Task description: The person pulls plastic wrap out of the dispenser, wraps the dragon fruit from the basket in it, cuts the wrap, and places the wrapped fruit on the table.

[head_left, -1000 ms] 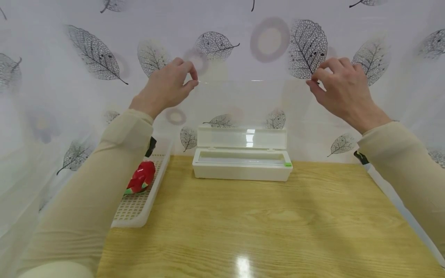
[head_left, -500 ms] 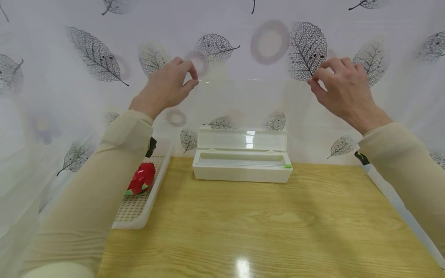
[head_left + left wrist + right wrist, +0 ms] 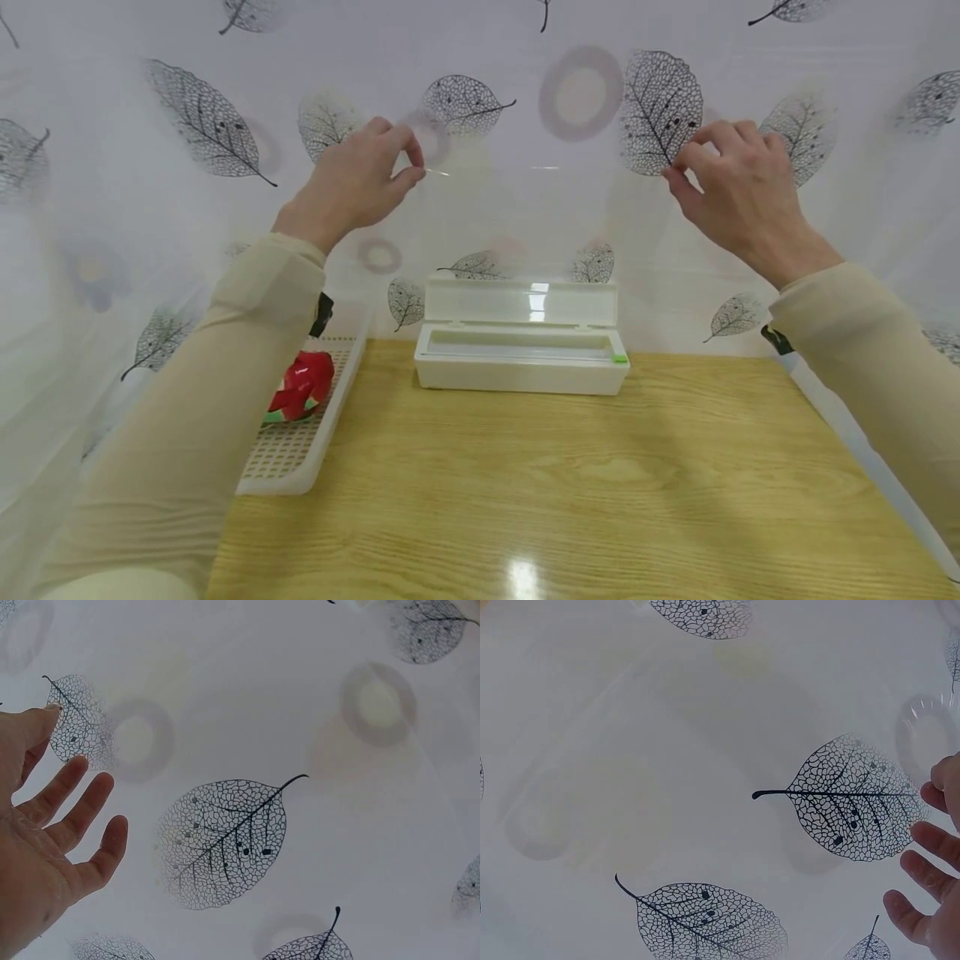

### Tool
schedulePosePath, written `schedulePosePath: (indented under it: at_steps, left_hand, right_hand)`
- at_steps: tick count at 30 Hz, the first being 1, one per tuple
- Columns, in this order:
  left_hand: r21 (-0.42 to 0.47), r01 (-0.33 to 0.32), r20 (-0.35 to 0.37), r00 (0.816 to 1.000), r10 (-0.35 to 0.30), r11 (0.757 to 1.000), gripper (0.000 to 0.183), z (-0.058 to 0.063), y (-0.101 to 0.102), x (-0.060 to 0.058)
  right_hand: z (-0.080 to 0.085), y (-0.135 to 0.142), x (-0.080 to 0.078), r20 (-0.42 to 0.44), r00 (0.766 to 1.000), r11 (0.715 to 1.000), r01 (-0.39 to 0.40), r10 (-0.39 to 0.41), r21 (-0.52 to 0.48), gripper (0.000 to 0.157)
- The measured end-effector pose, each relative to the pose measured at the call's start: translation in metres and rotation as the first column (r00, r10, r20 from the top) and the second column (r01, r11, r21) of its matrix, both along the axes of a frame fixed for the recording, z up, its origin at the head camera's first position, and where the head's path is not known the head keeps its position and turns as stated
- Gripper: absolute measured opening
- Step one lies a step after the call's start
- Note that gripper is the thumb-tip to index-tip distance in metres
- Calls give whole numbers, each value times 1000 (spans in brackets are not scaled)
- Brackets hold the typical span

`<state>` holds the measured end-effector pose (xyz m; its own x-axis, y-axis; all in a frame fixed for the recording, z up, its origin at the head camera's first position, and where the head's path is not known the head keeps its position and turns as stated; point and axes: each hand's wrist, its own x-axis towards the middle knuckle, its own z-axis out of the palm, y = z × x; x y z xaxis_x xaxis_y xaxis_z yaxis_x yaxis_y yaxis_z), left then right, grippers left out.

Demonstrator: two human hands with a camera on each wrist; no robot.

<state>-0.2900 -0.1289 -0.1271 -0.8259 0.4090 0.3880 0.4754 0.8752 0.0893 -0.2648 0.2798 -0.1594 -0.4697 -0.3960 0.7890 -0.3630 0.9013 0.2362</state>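
My left hand and right hand are raised well apart above the table's far side. Each pinches a corner of a clear sheet of plastic wrap between thumb and index finger. The sheet hangs stretched between them, nearly invisible except for glints along its top edge. In the left wrist view the left hand spreads its other fingers away from the pinch. At the right wrist view's edge, the right hand is partly cut off. Below the sheet stands a white plastic wrap dispenser, lid up, with a green slider at its right end.
A white perforated basket stands at the table's left, partly behind the left sleeve, with a red and green item in it. The wooden table meets a leaf-patterned curtain at the back.
The left hand has shifted very slightly left and up, and the glint along the wrap's top edge has changed. The right hand and the dispenser stay almost the same.
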Motion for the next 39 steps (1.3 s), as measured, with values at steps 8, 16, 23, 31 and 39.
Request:
schedulePosePath:
  at_steps: [8, 16, 23, 31, 39]
  left_hand:
    - [-3, -11, 35, 999, 11, 1000, 35, 6, 1, -1]
    - [13, -1, 17, 1000, 1, 1000, 36, 13, 0, -1]
    - [-44, 6, 29, 1000, -5, 999, 34, 17, 0, 2]
    - [-63, 11, 29, 1000, -10, 998, 32, 17, 0, 4]
    - [-58, 14, 24, 1000, -12, 998, 33, 22, 1, 3]
  right_hand:
    - [3, -1, 2, 28, 999, 999, 33, -33, -9, 20]
    - [11, -2, 1, 14, 999, 999, 44, -43, -24, 22]
    - [11, -2, 3, 15, 999, 999, 32, -32, -30, 21]
    - [9, -3, 3, 24, 999, 998, 39, -38, -39, 20]
    - [13, -2, 2, 0, 1000, 999, 29, -29, -43, 20]
